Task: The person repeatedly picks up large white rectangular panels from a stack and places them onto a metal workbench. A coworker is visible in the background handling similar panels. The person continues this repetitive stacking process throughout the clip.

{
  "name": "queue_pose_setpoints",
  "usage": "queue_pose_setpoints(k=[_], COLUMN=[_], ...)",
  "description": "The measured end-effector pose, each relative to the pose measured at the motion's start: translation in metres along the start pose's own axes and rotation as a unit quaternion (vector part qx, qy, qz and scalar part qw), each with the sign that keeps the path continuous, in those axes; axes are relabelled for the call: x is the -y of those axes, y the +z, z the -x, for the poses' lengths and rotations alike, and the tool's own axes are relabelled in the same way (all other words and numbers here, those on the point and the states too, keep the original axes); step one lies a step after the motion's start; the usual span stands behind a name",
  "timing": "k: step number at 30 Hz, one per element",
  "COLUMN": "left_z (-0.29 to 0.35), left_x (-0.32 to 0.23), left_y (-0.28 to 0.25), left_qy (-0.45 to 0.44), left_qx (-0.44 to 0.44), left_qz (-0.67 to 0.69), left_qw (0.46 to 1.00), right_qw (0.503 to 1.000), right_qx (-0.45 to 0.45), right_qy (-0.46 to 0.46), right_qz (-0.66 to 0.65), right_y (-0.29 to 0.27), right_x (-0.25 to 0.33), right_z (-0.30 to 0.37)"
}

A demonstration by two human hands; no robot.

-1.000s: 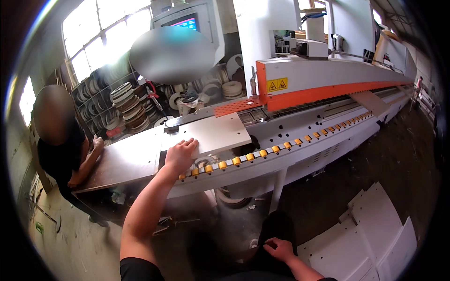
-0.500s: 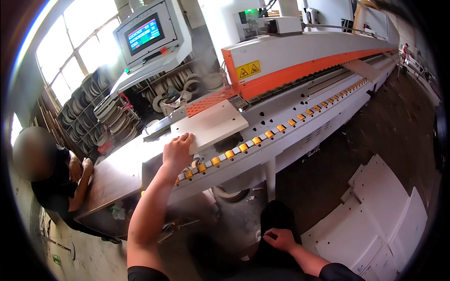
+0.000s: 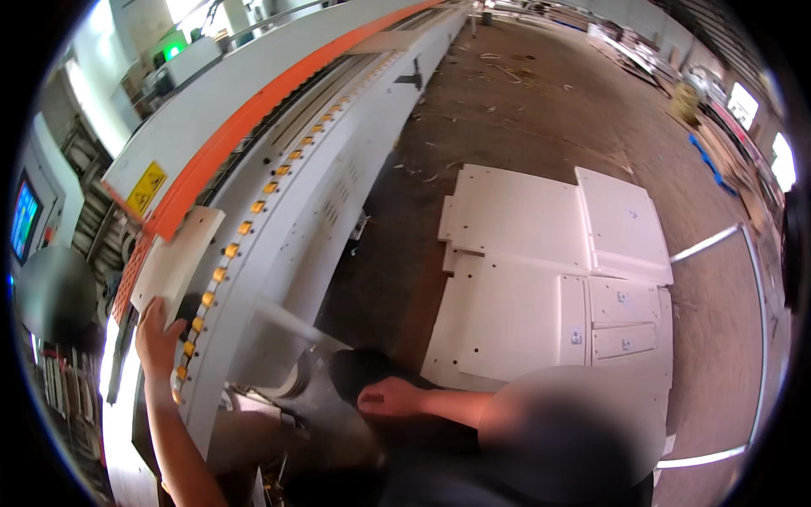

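Note:
A white board (image 3: 176, 258) with small drilled holes lies along the bed of a long edge-banding machine, its far end beside the orange guard (image 3: 224, 156). My left hand (image 3: 158, 342) touches the board's near end, fingers stretched onto it and the thumb spread apart. Yellow rollers (image 3: 245, 228) run in a row along the machine's outer rail, just right of that hand. Low in front of my body, my right hand (image 3: 387, 397) rests near my dark-clothed leg with its fingers loosely curled; nothing shows in it.
White drilled panels (image 3: 524, 296) lie stacked low on the right, next to a metal frame (image 3: 764, 338). A control screen (image 3: 25, 220) stands at the far left, with a person partly visible below it. Another board (image 3: 384, 40) lies farther along the machine.
My view has swung to the right, bringing the panel stack and hall floor into sight. The board sits farther along beside the orange guard, and my left hand remains at its near end.

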State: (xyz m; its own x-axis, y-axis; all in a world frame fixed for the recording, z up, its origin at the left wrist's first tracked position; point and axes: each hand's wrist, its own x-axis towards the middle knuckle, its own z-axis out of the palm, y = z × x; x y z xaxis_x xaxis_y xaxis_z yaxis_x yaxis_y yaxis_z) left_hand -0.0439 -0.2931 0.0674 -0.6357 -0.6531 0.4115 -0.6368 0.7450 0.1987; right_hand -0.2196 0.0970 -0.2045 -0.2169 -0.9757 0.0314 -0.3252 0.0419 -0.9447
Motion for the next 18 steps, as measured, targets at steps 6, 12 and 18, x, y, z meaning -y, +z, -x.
queue_pose_setpoints(k=[6,12,18], left_z=[0.068,0.118,0.112], left_x=[-0.039,-0.040,-0.050], left_y=[-0.002,0.012,0.021], left_qy=[0.036,0.074,0.062], left_qx=[-0.022,-0.043,-0.056], left_qz=[-0.079,-0.209,-0.216], left_qw=[0.996,0.974,0.973], right_qw=[0.965,0.763,0.530], right_qx=[-0.226,-0.600,-0.765], right_qy=[0.131,0.215,0.162], right_qz=[0.004,-0.112,-0.328], right_y=[-0.089,-0.267,-0.414], right_x=[-0.067,-0.142,-0.182], right_z=[0.046,0.149,0.247])
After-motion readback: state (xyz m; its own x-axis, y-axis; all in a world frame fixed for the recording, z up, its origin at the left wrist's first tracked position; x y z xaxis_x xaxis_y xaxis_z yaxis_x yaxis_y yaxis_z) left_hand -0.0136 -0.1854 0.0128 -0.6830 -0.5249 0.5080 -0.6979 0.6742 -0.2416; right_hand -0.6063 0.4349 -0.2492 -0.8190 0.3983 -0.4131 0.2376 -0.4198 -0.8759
